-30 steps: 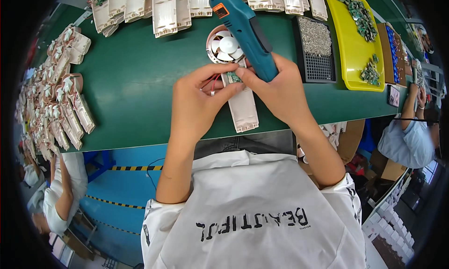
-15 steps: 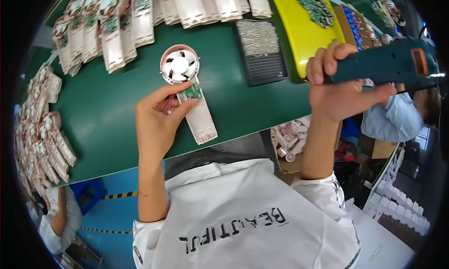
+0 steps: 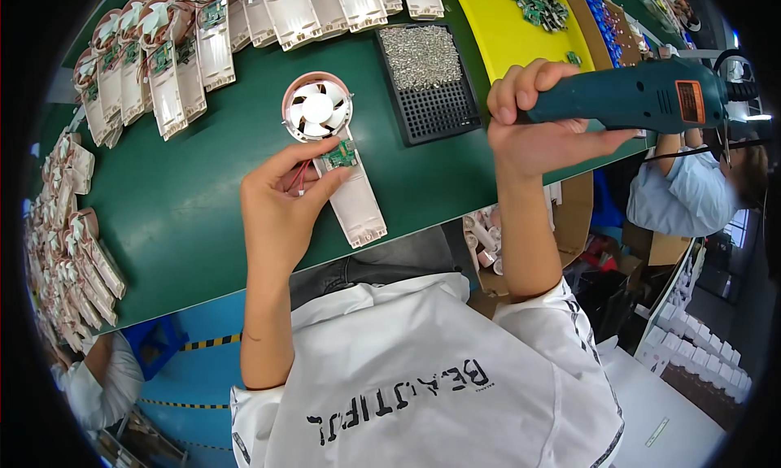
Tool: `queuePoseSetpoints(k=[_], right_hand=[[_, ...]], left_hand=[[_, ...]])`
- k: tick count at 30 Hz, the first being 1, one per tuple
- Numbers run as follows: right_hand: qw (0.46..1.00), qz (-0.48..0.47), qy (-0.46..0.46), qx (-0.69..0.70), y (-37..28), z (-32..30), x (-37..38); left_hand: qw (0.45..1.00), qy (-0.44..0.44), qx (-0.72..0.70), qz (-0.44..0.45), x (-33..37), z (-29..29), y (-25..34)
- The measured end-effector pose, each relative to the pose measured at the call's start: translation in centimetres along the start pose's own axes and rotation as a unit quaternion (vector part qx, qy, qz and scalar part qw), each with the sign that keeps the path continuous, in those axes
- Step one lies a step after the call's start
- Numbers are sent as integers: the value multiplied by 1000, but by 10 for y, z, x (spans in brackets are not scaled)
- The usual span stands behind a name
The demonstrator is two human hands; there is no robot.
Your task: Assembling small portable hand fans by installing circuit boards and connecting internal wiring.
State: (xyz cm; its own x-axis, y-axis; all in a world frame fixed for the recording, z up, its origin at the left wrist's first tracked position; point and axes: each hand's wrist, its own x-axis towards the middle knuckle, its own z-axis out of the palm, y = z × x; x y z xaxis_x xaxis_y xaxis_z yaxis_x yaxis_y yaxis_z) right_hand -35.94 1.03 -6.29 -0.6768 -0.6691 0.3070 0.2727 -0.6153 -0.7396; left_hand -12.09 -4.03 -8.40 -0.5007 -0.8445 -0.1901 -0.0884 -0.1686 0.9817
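My left hand pinches a small green circuit board between thumb and fingers, on the pale handle shell of a handheld fan. The shell lies open on the table, its round pink-rimmed head with white fan blades pointing away from me. Red wires with a white plug show beside my fingers. Raised on the right, my right hand is wrapped round a dark teal electric screwdriver, whose cable leaves at the right end. Its tip is hidden behind my fingers.
A black screw tray, partly filled with small silver screws, lies right of the fan. Behind it sits a yellow tray with circuit boards. Rows of fan shells line the back and left. Other people sit at right and lower left.
My right hand has moved left with the screwdriver, now nearer the screw tray. The view has shifted slightly. My left hand keeps its grip on the board.
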Motion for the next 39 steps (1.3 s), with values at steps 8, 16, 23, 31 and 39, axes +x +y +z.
queuePoseSetpoints(k=[8, 16, 23, 31, 39], right_hand=[[1000, 4, 14, -16, 2, -4, 0], [996, 45, 55, 45, 1, -5, 5], [997, -18, -72, -24, 12, -4, -7], [995, -40, -76, 50, -9, 28, -11], [974, 11, -212, 77, 22, 53, -43]], left_hand=[[1000, 9, -22, 18, 0, 0, -3], [1000, 4, -19, 13, 0, -2, -3], [999, 0, 26, 39, 1, 10, -11], [998, 28, 7, 52, 3, 23, -17], [998, 36, 17, 53, 5, 23, -19]])
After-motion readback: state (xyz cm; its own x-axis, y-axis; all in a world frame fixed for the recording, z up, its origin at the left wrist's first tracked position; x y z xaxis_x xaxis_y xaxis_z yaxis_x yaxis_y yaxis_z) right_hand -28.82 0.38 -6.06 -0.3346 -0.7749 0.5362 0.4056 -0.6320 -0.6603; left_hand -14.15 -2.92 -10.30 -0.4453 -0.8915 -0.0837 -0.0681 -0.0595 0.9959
